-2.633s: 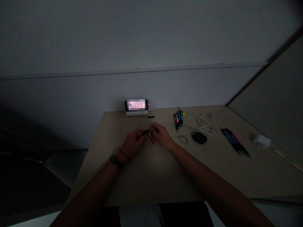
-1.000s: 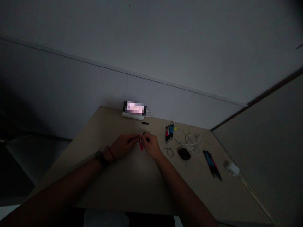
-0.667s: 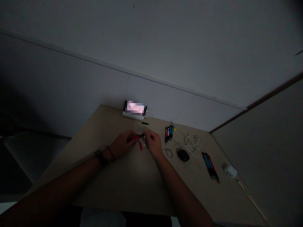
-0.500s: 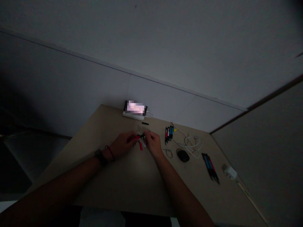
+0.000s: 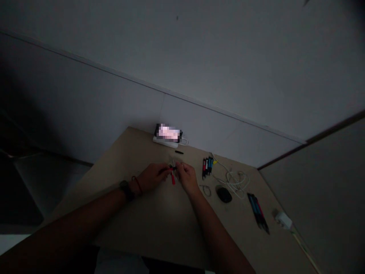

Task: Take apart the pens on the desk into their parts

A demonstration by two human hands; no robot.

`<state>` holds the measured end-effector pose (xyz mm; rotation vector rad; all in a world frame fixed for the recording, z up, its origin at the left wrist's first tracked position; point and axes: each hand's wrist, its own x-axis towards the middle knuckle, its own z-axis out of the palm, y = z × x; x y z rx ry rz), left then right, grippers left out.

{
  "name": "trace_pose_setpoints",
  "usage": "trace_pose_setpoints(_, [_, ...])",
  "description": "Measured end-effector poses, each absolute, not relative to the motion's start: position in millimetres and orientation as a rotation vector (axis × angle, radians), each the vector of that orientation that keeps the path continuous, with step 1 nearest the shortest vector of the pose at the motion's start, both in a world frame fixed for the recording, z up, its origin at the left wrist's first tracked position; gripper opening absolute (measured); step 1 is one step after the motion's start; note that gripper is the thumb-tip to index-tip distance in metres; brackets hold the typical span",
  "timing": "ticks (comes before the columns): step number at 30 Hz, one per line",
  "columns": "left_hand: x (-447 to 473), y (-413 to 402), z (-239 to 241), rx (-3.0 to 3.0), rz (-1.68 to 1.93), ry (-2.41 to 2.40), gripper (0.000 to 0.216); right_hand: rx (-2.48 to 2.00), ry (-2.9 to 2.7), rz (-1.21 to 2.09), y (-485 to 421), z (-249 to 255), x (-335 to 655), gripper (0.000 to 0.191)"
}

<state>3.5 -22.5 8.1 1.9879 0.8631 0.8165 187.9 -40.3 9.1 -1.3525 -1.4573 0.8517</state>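
My left hand (image 5: 156,174) is closed around a red pen body whose black end (image 5: 174,168) points to the right. At that end, the fingers of my right hand (image 5: 186,176) are pinched together. Beneath the fingers lies a red pen part (image 5: 173,179), with thin pale pieces beside it that my hands partly hide. Just beyond them, a small black piece (image 5: 179,152) rests on the table. The dim light blurs the fine detail between my fingertips.
A lit phone (image 5: 169,133) leans on a white stand (image 5: 165,143) by the wall. To the right are several pen pieces in a row (image 5: 207,167), a white cable (image 5: 236,184), a black mouse (image 5: 224,194), several pens (image 5: 258,213) and a white plug (image 5: 283,220).
The view has shifted slightly, so everything appears a little lower and to the right. My hands stay together at the red pen, and less of it shows between them.
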Motion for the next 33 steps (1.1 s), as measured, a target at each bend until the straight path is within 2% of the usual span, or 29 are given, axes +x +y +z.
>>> trace_pose_setpoints(9, [7.1,-22.9,3.2,1.847,0.805,0.693,0.038,-1.250,-1.432,0.989,-41.8,6.6,189.5,0.055])
trace_pose_setpoints(20, [8.3,-31.7,3.7,1.150,0.518,0.473,0.047,-1.239,-1.460,0.993,-48.4,21.2,185.3,0.056])
trace_pose_setpoints(26, [10.3,-24.6,2.4,1.420,0.713,0.584,0.042,-1.276,-1.470,0.797,-47.7,19.2,186.6,0.058])
trace_pose_setpoints(33, [5.5,-23.7,7.6,1.894,0.871,0.788,0.025,-1.314,-1.430,0.800,-46.8,6.7,182.4,0.066])
